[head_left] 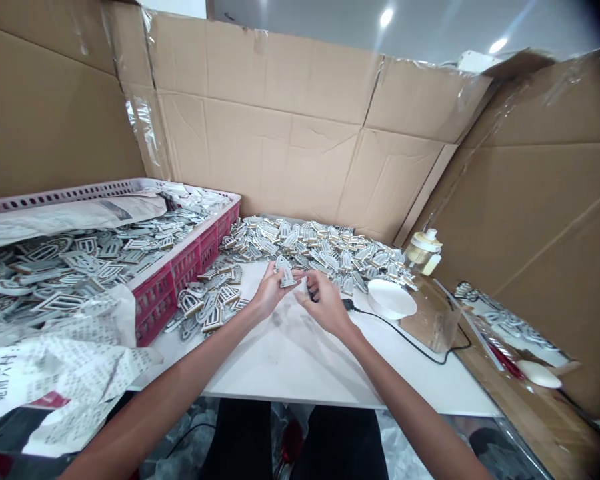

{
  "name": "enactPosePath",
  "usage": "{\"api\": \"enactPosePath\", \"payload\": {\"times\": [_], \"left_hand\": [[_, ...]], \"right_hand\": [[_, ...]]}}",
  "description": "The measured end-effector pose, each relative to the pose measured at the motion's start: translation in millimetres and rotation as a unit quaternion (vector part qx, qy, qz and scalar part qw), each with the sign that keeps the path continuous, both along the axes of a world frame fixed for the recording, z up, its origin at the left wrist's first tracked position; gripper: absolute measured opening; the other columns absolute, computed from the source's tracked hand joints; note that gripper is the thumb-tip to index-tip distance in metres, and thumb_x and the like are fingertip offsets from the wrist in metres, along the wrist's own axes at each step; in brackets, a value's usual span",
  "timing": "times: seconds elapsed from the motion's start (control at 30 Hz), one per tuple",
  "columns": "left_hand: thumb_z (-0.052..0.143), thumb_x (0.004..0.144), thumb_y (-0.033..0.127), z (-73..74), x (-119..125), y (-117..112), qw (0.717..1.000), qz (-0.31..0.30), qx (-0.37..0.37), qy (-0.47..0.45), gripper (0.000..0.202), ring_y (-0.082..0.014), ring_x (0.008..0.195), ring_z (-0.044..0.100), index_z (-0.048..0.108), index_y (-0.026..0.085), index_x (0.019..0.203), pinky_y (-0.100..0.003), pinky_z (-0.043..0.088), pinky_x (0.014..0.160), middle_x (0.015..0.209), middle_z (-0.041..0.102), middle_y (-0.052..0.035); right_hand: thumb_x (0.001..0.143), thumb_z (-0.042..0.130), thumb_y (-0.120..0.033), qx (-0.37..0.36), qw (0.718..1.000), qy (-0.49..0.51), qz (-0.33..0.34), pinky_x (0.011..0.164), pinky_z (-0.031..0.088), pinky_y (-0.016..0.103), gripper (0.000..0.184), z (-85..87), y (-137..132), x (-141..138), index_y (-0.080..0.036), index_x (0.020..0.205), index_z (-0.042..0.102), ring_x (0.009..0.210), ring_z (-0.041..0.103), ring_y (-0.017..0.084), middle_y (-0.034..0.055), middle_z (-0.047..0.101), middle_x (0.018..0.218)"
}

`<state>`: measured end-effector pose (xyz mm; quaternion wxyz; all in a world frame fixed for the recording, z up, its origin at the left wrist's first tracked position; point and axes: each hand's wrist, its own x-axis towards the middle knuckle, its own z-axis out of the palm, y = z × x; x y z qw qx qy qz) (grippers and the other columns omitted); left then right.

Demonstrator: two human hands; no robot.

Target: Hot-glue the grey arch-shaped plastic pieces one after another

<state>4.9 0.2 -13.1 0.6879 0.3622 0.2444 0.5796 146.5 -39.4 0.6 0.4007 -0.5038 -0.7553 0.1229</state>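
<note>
Pinching 1 white-and-gold arched badge [285,275] between fingertips of left hand [270,291], centre of head view, above white table [300,363]; right hand [325,305] just beside it, fingers curled, grip unclear. Heap of matching badges [310,247] behind; red plastic crate [170,287] left; white bowl [391,299] right.
</note>
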Motion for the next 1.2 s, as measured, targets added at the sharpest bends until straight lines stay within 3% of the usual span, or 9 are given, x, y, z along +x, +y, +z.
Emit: {"api": "enactPosePath", "payload": {"times": [0.23, 0.5, 0.63, 0.7, 0.83, 0.9, 0.97, 1.1, 1.2], "left_hand": [[0.046, 0.083, 0.052, -1.2, -2, 5, 1.0, 0.0, 0.003, 0.008, 0.038, -0.0196, 0.092, 0.062, 0.049, 0.018, 0.099, -0.033, 0.049, 0.081, 0.097, 0.064, -0.0069], [0.043, 0.087, 0.047, 4.9, 2, -1, 0.998, -0.018, -0.042, -0.036, 0.045, -0.0191, 0.095, 0.062, 0.045, 0.019, 0.121, -0.031, 0.047, 0.084, 0.104, 0.064, -0.0069], [0.033, 0.091, 0.046, 5.1, 3, -4, 0.997, -0.051, -0.054, -0.023, 0.05, -0.0209, 0.098, 0.062, 0.027, 0.024, 0.135, -0.036, 0.045, 0.089, 0.113, 0.061, -0.0094], [0.031, 0.091, 0.047, 3.8, 2, -5, 0.997, -0.056, -0.054, -0.018, 0.054, -0.0213, 0.101, 0.061, 0.017, 0.026, 0.139, -0.038, 0.043, 0.092, 0.116, 0.059, -0.0108], [0.033, 0.09, 0.046, -0.7, 1, -2, 0.998, -0.042, -0.054, -0.007, 0.062, -0.0227, 0.105, 0.059, 0.004, 0.027, 0.142, -0.039, 0.04, 0.094, 0.122, 0.055, -0.0145], [0.033, 0.09, 0.045, -2.2, 0, 0, 0.998, -0.035, -0.055, -0.002, 0.064, -0.0233, 0.105, 0.059, 0.003, 0.026, 0.143, -0.039, 0.04, 0.094, 0.125, 0.053, -0.0157], [0.033, 0.09, 0.045, -2.4, -1, 0, 0.998, -0.036, -0.058, 0.003, 0.064, -0.0234, 0.106, 0.058, 0.003, 0.025, 0.143, -0.039, 0.04, 0.094, 0.126, 0.051, -0.0163], [0.031, 0.09, 0.048, -1.3, -1, -1, 0.998, -0.041, -0.053, 0.021, 0.062, -0.0229, 0.104, 0.058, 0.008, 0.025, 0.142, -0.038, 0.04, 0.093, 0.127, 0.05, -0.0165], [0.031, 0.089, 0.051, -2.5, -1, 0, 0.997, -0.043, -0.046, 0.038, 0.061, -0.0228, 0.104, 0.058, 0.011, 0.024, 0.14, -0.037, 0.041, 0.091, 0.128, 0.049, -0.0165]], "right_hand": [[0.071, 0.06, -0.031, -0.032, 0.999, -0.001, 0.008, 0.07, 0.043, 0.029, 0.048, 8.5, 28, -35, -0.018, 0.115, 0.044, 0.077, 0.057, 0.017, 0.0045, 0.061, 0.087], [0.063, 0.066, -0.027, -0.1, 0.994, -0.04, 0.014, 0.064, 0.044, 0.028, 0.043, 20.0, 35, -29, -0.018, 0.1, 0.048, 0.065, 0.057, 0.016, -0.002, 0.057, 0.066], [0.063, 0.068, -0.029, -0.318, 0.93, 0.163, 0.081, 0.065, 0.051, 0.032, 0.032, 32.8, 43, -10, -0.019, 0.084, 0.047, 0.065, 0.062, 0.017, 0.0003, 0.062, 0.068], [0.064, 0.068, -0.029, -0.359, 0.891, 0.258, 0.099, 0.07, 0.054, 0.034, 0.028, 42.5, 52, 8, -0.019, 0.081, 0.048, 0.068, 0.065, 0.017, 0.0015, 0.064, 0.07], [0.068, 0.066, -0.03, -0.291, 0.914, 0.279, 0.048, 0.073, 0.055, 0.031, 0.019, 70.7, 88, 57, -0.017, 0.077, 0.054, 0.07, 0.065, 0.015, 0.0042, 0.066, 0.073], [0.071, 0.063, -0.033, -0.214, 0.954, 0.191, -0.087, 0.067, 0.055, 0.028, 0.018, 86.2, 112, 78, -0.018, 0.074, 0.053, 0.066, 0.064, 0.014, 0.0044, 0.066, 0.071], [0.071, 0.063, -0.031, -0.185, 0.96, 0.146, -0.154, 0.062, 0.054, 0.027, 0.018, 98.8, 137, 93, -0.017, 0.069, 0.051, 0.061, 0.063, 0.014, 0.0044, 0.063, 0.063], [0.064, 0.068, -0.028, -0.159, 0.957, 0.041, -0.238, 0.056, 0.048, 0.028, 0.024, 110.3, 171, 103, -0.016, 0.053, 0.05, 0.06, 0.061, 0.021, 0.0034, 0.051, 0.043], [0.064, 0.067, -0.029, -0.115, 0.958, -0.023, -0.262, 0.062, 0.046, 0.029, 0.025, 111.2, 178, 100, -0.015, 0.049, 0.053, 0.073, 0.063, 0.026, 0.0072, 0.054, 0.047]]}}
